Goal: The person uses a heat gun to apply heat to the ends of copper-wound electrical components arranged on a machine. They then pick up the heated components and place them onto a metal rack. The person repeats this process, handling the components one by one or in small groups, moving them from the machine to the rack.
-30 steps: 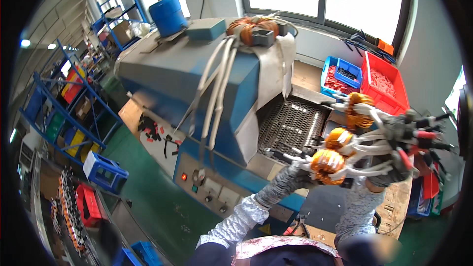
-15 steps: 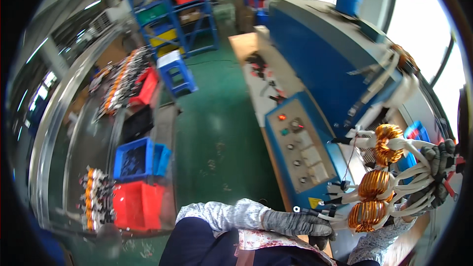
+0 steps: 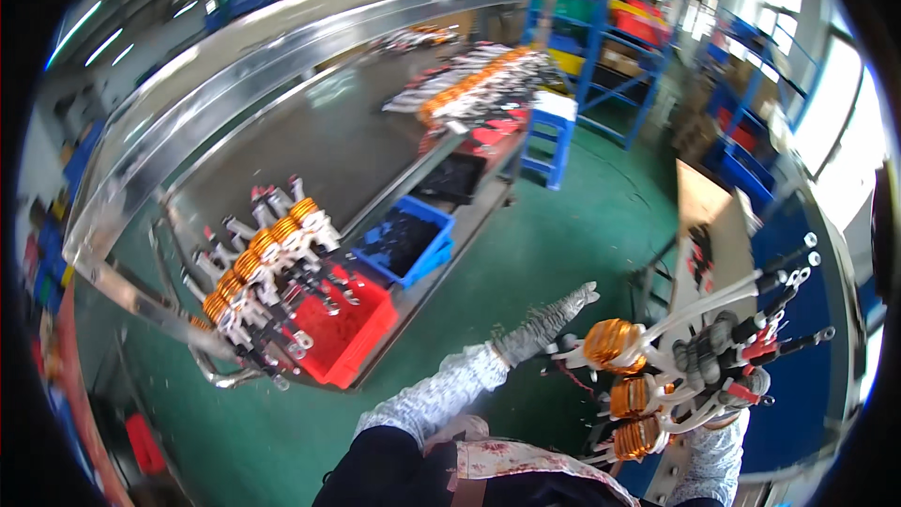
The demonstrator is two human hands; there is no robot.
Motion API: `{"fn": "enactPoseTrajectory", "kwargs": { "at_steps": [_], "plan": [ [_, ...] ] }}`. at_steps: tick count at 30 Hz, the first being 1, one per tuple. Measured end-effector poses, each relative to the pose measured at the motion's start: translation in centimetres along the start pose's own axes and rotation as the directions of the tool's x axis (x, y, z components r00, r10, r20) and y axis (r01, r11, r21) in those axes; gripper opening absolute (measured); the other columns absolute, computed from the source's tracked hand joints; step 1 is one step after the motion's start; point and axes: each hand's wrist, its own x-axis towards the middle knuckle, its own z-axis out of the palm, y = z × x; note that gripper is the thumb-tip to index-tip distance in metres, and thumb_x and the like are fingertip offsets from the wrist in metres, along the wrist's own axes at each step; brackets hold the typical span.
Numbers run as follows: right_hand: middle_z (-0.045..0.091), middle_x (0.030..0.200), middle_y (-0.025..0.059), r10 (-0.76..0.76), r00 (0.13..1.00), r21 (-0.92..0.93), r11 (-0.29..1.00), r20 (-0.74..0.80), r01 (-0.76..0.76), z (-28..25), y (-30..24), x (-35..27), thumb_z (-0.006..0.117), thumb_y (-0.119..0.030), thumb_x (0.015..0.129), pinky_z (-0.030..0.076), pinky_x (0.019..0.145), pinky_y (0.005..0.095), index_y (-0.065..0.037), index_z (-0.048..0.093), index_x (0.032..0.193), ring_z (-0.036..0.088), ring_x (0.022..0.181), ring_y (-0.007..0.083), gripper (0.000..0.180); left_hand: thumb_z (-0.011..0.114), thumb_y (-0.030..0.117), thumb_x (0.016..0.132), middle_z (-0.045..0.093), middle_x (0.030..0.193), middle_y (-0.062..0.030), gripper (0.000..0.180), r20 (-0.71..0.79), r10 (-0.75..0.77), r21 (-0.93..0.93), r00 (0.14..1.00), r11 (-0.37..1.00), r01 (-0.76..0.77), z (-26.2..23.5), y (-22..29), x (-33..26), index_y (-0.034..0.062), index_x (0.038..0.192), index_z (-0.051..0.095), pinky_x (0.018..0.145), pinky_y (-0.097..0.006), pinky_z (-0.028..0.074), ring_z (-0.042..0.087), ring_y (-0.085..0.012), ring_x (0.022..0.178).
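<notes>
The red bin (image 3: pixel 366 349) sits at the near edge of a grey tabletop (image 3: pixel 300 145) with a metal frame. Well to the right of the bin, the right hand (image 3: pixel 699 357), in a grey knitted glove, has its fingers curled around a bunch of white-sleeved leads (image 3: pixel 693 314). These belong to three copper-wound toroidal coils (image 3: pixel 631 397), which hang one below another between the right hand and the bin, over the green floor (image 3: pixel 460 329). Black and red sleeved ends with metal ring terminals (image 3: pixel 826 332) stick out on the side of the hand away from the bin.

The left hand (image 3: pixel 546 322), also gloved, is between the bin and the coils, its fingers stretched out and gripping nothing, near the uppermost coil.

Just left of the bin lies a row of similar coils (image 3: pixel 249 266), some lead ends overlapping the bin in view. Beyond the bin stand a blue bin (image 3: pixel 432 261) of dark pieces, then a black tray (image 3: pixel 452 176), and farther off a blue stool (image 3: pixel 554 111) with a white top.
</notes>
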Motion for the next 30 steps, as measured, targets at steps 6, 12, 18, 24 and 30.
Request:
{"fn": "enactPoseTrajectory", "kwargs": {
  "at_steps": [6, 12, 18, 24, 30],
  "plan": [
    [0.037, 0.049, -0.001, 0.259, 0.885, 0.222, 0.905, 0.388, -0.362, 4.7, 10.6, 14.3, 0.055, -0.041, 0.074, 0.035, 0.048, 0.0303, -0.009, 0.038, 0.08, 0.037, 0.04, 0.0148, 0.036, 0.045, 0.024, 0.094, 0.05, 0.124, -0.0119, 0.04, -0.215, -0.102, -0.503, 0.971, 0.864, -0.021, -10.4, -4.4, -6.4, 0.0013, 0.126, 0.042, 0.096, -0.032, 0.041, 0.05, -0.0191, 0.112],
    [0.04, 0.064, 0.0026, 0.433, 0.743, 0.436, 0.614, 0.51, -0.657, 10.2, 20.4, 27.0, 0.06, -0.016, 0.054, 0.035, 0.057, 0.0299, -0.002, 0.043, 0.096, 0.04, 0.056, 0.0168, 0.048, 0.051, 0.026, 0.09, 0.055, 0.112, -0.0094, 0.038, -0.444, -0.162, -0.703, 0.881, 0.673, -0.231, -12.2, -1.2, -9.4, 0.003, 0.12, 0.047, 0.086, -0.03, 0.044, 0.054, -0.0167, 0.099],
    [0.049, 0.074, 0.0063, 0.423, 0.436, 0.307, 0.34, 0.795, -0.889, 15.9, 33.2, 38.1, 0.057, -0.02, 0.065, 0.043, 0.071, 0.0343, 0.004, 0.047, 0.104, 0.048, 0.068, 0.0199, 0.046, 0.057, 0.028, 0.086, 0.058, 0.102, -0.0072, 0.038, -0.901, -0.01, -0.215, 0.433, 0.879, -0.426, -16.2, -0.7, -10.4, 0.0041, 0.115, 0.051, 0.076, -0.028, 0.046, 0.056, -0.0148, 0.087],
    [0.052, 0.077, 0.0098, 0.25, 0.202, 0.179, 0.111, 0.947, -0.978, 26.4, 44.5, 45.7, 0.058, -0.021, 0.069, 0.046, 0.075, 0.0388, 0.006, 0.05, 0.1, 0.053, 0.07, 0.0248, 0.042, 0.063, 0.03, 0.082, 0.061, 0.092, -0.0049, 0.038, -0.992, 0.122, 0.124, -0.03, 0.928, -0.352, -19.8, 1.6, -11.1, 0.0052, 0.11, 0.054, 0.066, -0.025, 0.047, 0.058, -0.0129, 0.075],
    [0.061, 0.106, 0.0113, 0.18, 0.39, -0.232, 0.968, 0.903, 0.091, 28.0, 58.2, 50.1, 0.048, -0.023, 0.088, 0.04, 0.09, 0.0327, -0.005, 0.06, 0.101, 0.056, 0.102, 0.0242, 0.025, 0.064, 0.028, 0.082, 0.062, 0.086, -0.001, 0.043, -0.993, -0.007, -0.003, -0.117, 0.999, -0.04, -23.4, 3.9, -7.3, 0.0068, 0.117, 0.052, 0.064, -0.023, 0.046, 0.058, -0.0088, 0.073]
  ]
}}
